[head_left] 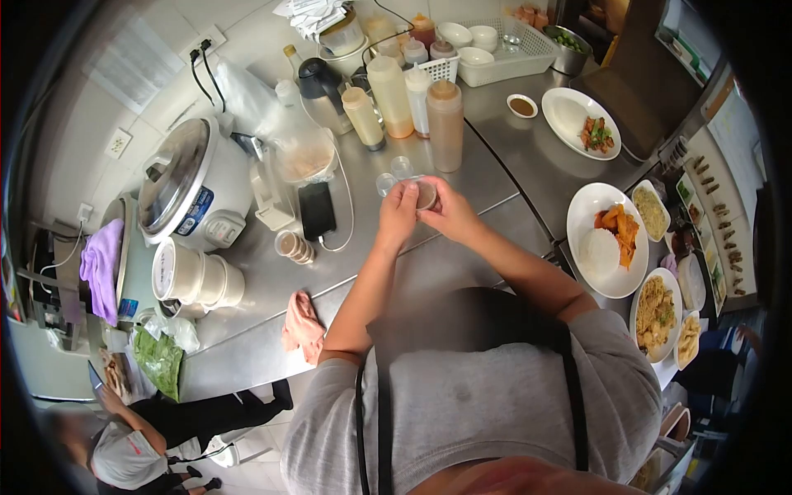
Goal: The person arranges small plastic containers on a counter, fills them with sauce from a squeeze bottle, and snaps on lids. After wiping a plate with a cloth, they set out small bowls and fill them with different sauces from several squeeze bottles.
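Note:
Between my two hands, above the steel counter, is a small clear sauce cup (426, 196) with brown sauce in it. My left hand (398, 213) grips its left side with the fingers closed. On the other side my right hand (452, 212) is closed around its edge. Whether a lid sits on the cup is too small to tell. Just beyond my fingers stand two clear plastic cups (402, 167). A short stack of filled sauce cups (294, 247) rests to the left, near a black phone (318, 211).
Squeeze bottles (446, 124) stand ahead of my hands. To the left are a rice cooker (194, 181), white tubs (198, 276) and a pink cloth (304, 326). Plated food, including an oval plate (583, 272), lines the right. Another person (132, 450) is at lower left.

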{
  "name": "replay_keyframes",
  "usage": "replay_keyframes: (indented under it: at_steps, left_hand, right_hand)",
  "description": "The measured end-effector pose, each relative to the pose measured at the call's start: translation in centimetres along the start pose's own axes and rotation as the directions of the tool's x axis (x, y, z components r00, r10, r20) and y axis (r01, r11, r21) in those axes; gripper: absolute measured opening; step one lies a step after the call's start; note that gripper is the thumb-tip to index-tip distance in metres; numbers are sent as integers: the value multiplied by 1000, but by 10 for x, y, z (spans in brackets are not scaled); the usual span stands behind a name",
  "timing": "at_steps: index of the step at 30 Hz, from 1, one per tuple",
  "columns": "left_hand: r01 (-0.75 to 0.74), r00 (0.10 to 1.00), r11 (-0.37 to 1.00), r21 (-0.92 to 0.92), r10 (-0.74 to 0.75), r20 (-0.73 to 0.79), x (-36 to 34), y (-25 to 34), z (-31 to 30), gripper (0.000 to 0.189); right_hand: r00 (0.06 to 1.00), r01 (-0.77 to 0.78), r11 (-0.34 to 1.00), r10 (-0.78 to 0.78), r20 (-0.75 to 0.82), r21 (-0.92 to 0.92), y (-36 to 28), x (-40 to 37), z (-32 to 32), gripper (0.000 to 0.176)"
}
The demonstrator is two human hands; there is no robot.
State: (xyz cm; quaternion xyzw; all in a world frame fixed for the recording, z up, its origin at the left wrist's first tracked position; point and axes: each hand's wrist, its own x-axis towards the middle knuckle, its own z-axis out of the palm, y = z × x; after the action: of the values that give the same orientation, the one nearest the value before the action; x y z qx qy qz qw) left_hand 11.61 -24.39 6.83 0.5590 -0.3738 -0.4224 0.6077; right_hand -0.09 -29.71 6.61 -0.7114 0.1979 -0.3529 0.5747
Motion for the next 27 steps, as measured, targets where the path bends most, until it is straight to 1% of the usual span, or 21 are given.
replay_keyframes:
  at_steps: [1,3,4,6,7,9,10,12,13,15,16,18,22,24,25,27]
  left_hand:
    - [-11,1000,1000,-13,11,2,1,0,1,29]
    - [-99,995,995,-22,99,3,5,-6,0,28]
    - [-144,989,989,-27,145,4,6,-8,-1,27]
    - [-129,992,988,79,129,13,3,-4,-2,26]
    - [-122,992,984,132,121,17,2,0,-1,26]
    - [-111,994,987,113,110,8,3,-4,3,29]
    - [-105,994,989,104,105,2,3,-4,4,31]
    - [66,996,996,53,-63,-56,3,1,4,39]
    - [151,985,988,23,-149,-84,2,3,4,44]
    - [72,984,983,169,-43,-170,10,-11,3,52]
    - [39,978,969,245,13,-208,12,-18,2,56]
    - [46,976,959,281,17,-218,13,-25,0,56]
    - [24,972,941,337,57,-226,14,-34,-6,54]
    - [-5,971,901,433,107,-212,8,-30,-8,53]
    - [-16,970,878,478,129,-204,4,-27,-7,52]
    - [-24,962,866,500,157,-225,0,-26,-7,52]
  right_hand:
    - [1000,15,999,-15,13,43,4,0,0,50]
    - [998,48,991,-54,37,128,12,1,0,49]
    - [999,-28,989,24,30,147,13,2,-2,46]
    - [984,-179,966,178,20,185,13,3,-8,41]
    - [966,-256,962,251,64,89,14,4,-10,40]
    - [906,-390,914,402,131,-112,11,6,-12,40]
    - [902,-404,900,422,94,-165,6,5,-11,39]
    - [891,-434,860,455,16,-269,-7,0,-4,37]
    - [940,-329,889,340,-25,-320,-2,-4,0,36]
    - [993,-117,896,93,-78,-428,11,-11,10,35]
    - [991,-130,907,107,-79,-400,14,-13,12,35]
    - [988,-153,926,133,-81,-346,17,-15,14,34]
    - [972,-233,901,228,-58,-366,26,-14,19,39]
    - [956,-279,879,290,-30,-387,25,-10,18,41]
    - [967,-249,883,251,-49,-397,25,-8,19,42]
    - [981,-192,892,172,-86,-409,26,-8,25,44]
